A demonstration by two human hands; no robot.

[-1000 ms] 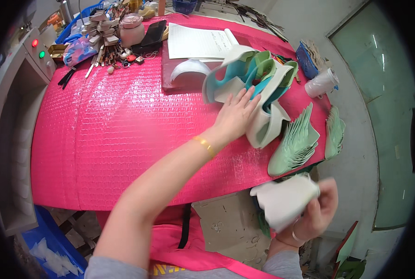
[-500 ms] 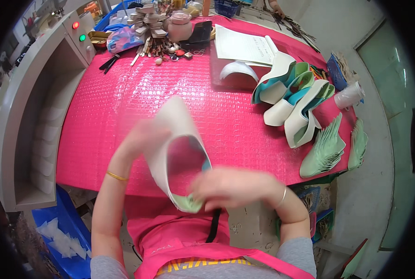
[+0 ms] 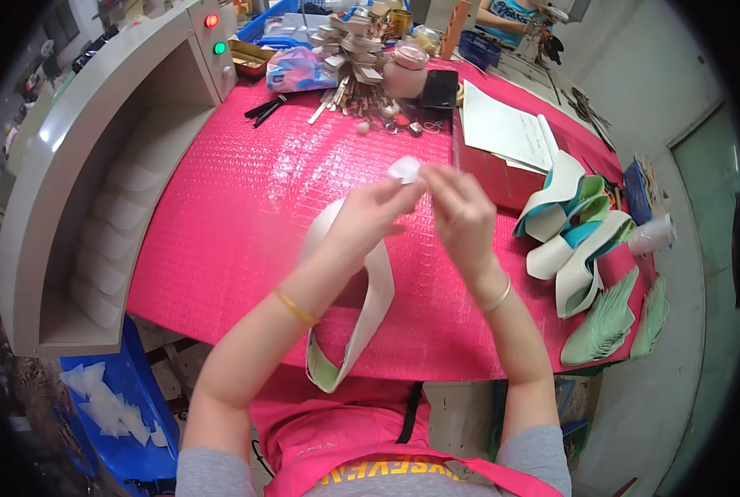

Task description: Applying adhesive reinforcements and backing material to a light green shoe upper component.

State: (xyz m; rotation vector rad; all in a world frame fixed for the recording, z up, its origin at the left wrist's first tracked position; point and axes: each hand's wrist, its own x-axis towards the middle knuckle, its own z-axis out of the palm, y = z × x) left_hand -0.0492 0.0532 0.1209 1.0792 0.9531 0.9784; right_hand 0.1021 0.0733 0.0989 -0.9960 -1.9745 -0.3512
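My left hand [image 3: 368, 217] and my right hand [image 3: 463, 214] are raised over the table with their fingertips close together. Both pinch at a small, thin white piece [image 3: 404, 170], slightly blurred; the fingers cover part of it. Under my left forearm lies a white shoe upper [image 3: 378, 286], open in a loop, with a pale green lining at its near end. My left hand and wrist hide part of this upper, and neither hand grips it.
White uppers with teal and green linings [image 3: 581, 219] stand at the right, beside stacked pale green pieces [image 3: 606, 319]. A notebook [image 3: 507, 128] lies on a red folder [image 3: 490, 178]. A grey machine [image 3: 167, 91] holding white curved pieces borders the left. Brushes and a jar [image 3: 406, 70] stand behind.
Both hands have let go of the upper, now lying on the table, and moved up and away from me. The curved white piece on the folder's edge is gone from there.
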